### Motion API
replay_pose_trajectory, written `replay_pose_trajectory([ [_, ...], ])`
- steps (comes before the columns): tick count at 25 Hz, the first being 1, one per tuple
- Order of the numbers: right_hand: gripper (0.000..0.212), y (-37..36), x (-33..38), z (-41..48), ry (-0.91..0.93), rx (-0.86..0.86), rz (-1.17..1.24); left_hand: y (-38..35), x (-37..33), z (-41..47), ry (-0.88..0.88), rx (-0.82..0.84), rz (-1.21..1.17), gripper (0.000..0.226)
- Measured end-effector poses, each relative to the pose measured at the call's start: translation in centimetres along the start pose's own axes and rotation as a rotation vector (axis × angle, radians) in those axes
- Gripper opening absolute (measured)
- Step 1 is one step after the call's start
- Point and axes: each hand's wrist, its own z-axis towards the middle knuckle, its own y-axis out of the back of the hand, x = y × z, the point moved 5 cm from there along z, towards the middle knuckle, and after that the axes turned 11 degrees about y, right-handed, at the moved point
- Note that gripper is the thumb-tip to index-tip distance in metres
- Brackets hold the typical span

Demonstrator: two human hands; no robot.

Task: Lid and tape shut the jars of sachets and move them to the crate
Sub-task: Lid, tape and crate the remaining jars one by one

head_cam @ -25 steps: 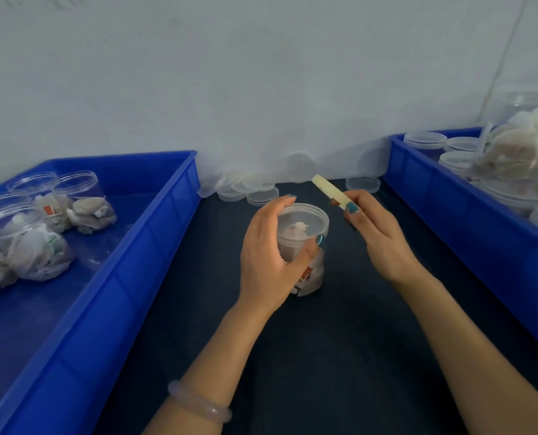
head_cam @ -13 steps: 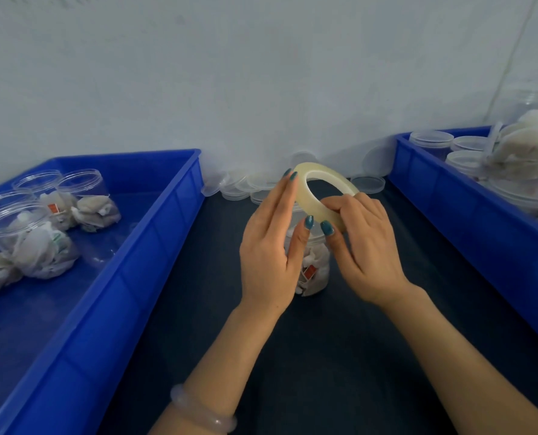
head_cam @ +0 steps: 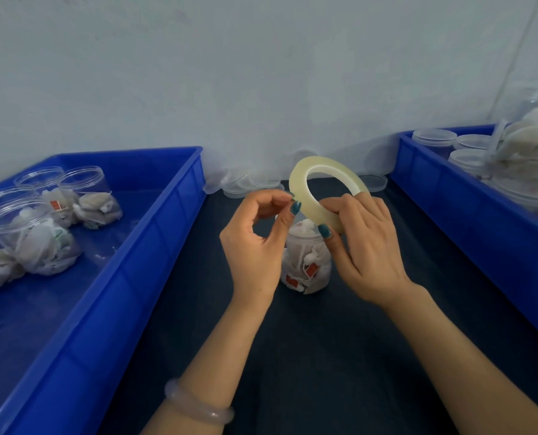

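A clear jar of sachets stands on the dark mat in the middle, partly hidden behind both hands. My right hand grips a pale roll of tape and holds it tilted above the jar. My left hand is raised beside the roll, thumb and fingertips curled together at the roll's left edge; whether they pinch the tape end is unclear. The blue crate on the left holds several jars of sachets.
A second blue crate on the right holds more jars and piled sachets. Loose clear lids lie along the back wall between the two crates. The white wall stands close behind.
The left hand left the jar and rose to the tape roll, its fingers curling at the roll's edge. The right hand turned the roll upward and holds it above the jar.
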Motion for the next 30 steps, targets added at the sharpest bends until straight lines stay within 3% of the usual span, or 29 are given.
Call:
replay_pose_trajectory([
  [4,0.027,0.2,0.0,0.2,0.036,0.024,-0.074,-0.1,-0.4,0.4,0.035,0.075,-0.003,0.020],
  [8,0.025,0.4,-1.0,0.2,-0.064,0.024,-0.187,-1.4,-1.4,-0.7,-0.031,0.180,0.133,0.022],
  [11,0.025,0.4,-1.2,0.1,-0.101,0.025,-0.216,-1.2,-1.2,-0.8,-0.053,0.138,0.163,0.022],
  [15,0.028,0.6,-0.7,0.3,-0.021,0.024,-0.231,-0.7,-1.3,-0.6,-0.100,0.080,0.246,0.043],
  [20,0.027,0.9,-0.4,0.3,0.102,0.005,-0.278,0.0,-1.1,-0.5,-0.151,-0.018,0.267,0.008],
  [25,0.035,2.2,-2.7,-1.1,0.123,-0.068,-0.468,-0.7,-1.7,-1.1,-0.237,0.017,0.369,0.009],
  [30,0.054,2.5,-5.6,-3.2,0.015,-0.063,-0.544,-1.1,-1.3,-2.8,-0.140,0.169,0.395,0.009],
])
